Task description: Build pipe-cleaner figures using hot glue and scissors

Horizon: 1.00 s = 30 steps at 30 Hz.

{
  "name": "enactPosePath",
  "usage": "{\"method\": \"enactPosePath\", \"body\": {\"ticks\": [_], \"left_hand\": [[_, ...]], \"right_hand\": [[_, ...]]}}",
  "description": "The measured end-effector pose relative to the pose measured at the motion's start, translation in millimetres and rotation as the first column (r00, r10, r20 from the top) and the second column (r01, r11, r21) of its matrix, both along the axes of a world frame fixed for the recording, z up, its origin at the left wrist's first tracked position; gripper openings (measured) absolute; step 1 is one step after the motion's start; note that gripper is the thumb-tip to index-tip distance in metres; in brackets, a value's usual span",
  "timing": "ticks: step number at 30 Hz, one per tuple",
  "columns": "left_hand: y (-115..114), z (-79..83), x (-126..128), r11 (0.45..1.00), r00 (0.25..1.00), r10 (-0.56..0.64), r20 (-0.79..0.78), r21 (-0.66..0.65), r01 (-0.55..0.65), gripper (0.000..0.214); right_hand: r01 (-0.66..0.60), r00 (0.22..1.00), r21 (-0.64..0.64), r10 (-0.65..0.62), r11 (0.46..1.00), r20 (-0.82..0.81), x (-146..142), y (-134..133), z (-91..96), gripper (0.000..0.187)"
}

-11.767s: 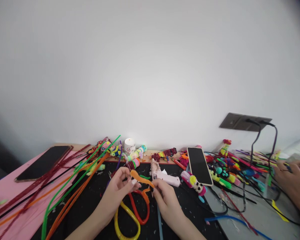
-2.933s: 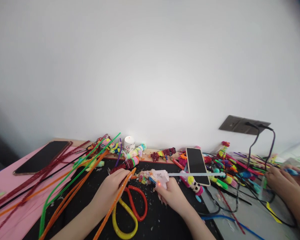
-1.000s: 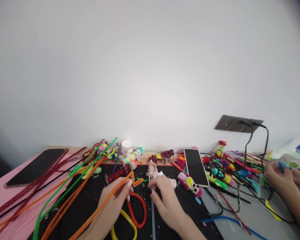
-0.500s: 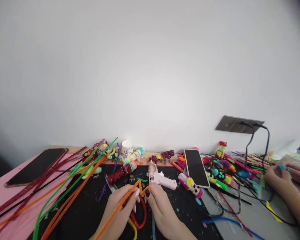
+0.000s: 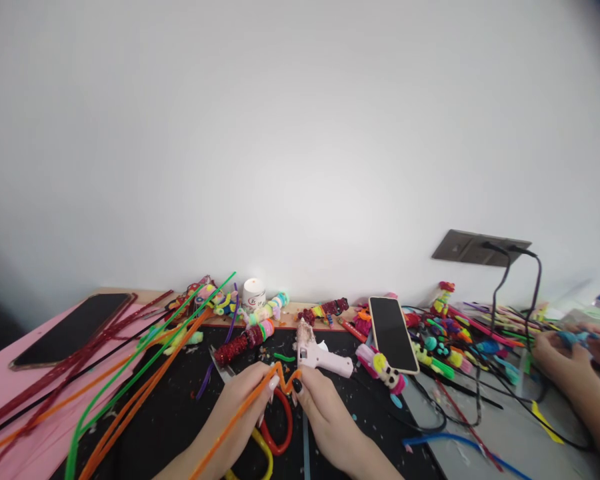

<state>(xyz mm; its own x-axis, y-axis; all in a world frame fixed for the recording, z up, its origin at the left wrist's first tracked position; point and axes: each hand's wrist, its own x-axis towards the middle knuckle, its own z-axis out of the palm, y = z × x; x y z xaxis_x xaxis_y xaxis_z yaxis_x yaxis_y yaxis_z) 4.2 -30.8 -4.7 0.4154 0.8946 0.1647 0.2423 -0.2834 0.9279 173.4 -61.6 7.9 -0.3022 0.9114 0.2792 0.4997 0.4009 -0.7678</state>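
An orange pipe cleaner [image 5: 230, 429] is bent into a zigzag between my two hands, its long tail running down toward the front edge. My left hand [image 5: 244, 408] pinches it at one side of the zigzag. On the other side, my right hand [image 5: 322, 412] is closed on the short end. Below and between them lie scissors [image 5: 286, 437] with red and yellow handles, partly covered by my left hand. Just beyond my fingertips rests a white glue gun [image 5: 325, 360]. A red and multicoloured pipe-cleaner figure [image 5: 237, 348] lies past my left hand.
Long green, orange and red pipe cleaners [image 5: 100, 393] spread over the left side near a phone [image 5: 75, 330]. Another phone [image 5: 393, 335], fuzzy figures and black cables lie to the right. A paper cup [image 5: 254, 293] stands by the wall. At far right a co-worker's hands [image 5: 565, 360] hold something blue.
My hands still grip the zigzag, which looks slightly wider now. My left forearm has swung a little outward, showing more of the yellow scissor handle. The co-worker's hands have shifted slightly.
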Motion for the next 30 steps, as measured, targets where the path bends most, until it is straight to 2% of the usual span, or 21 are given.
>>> {"method": "enactPosePath", "body": {"ticks": [9, 15, 19, 26, 30], "left_hand": [[3.8, -6.4, -1.2, 0.999, 0.996, -0.025, -0.083, 0.038, 0.028, 0.035], [2.7, -1.6, -0.2, 0.991, 0.999, -0.046, -0.019, 0.122, 0.048, 0.034], [2.5, 0.5, -1.7, 0.984, 0.997, -0.082, -0.013, 0.155, 0.083, 0.029], [4.3, -5.6, -2.3, 0.982, 0.996, -0.086, -0.034, 0.165, 0.091, 0.025], [2.2, 1.1, -3.9, 0.982, 0.995, -0.089, -0.044, 0.164, 0.095, 0.025]], "right_hand": [[-0.074, 0.997, -0.036, 0.074, 0.997, 0.025, -1.6, 0.6, 4.1, 0.025], [-0.082, 0.996, -0.032, 0.083, 0.996, 0.044, -2.1, 0.4, 4.4, 0.025], [-0.058, 0.997, -0.008, 0.058, 0.998, 0.043, -1.9, 0.4, 1.7, 0.023], [-0.020, 0.999, -0.014, 0.021, 1.000, 0.037, -3.1, 0.8, -4.5, 0.023], [-0.007, 0.999, -0.003, 0.007, 1.000, 0.039, -3.6, 1.0, -4.7, 0.025]]}}
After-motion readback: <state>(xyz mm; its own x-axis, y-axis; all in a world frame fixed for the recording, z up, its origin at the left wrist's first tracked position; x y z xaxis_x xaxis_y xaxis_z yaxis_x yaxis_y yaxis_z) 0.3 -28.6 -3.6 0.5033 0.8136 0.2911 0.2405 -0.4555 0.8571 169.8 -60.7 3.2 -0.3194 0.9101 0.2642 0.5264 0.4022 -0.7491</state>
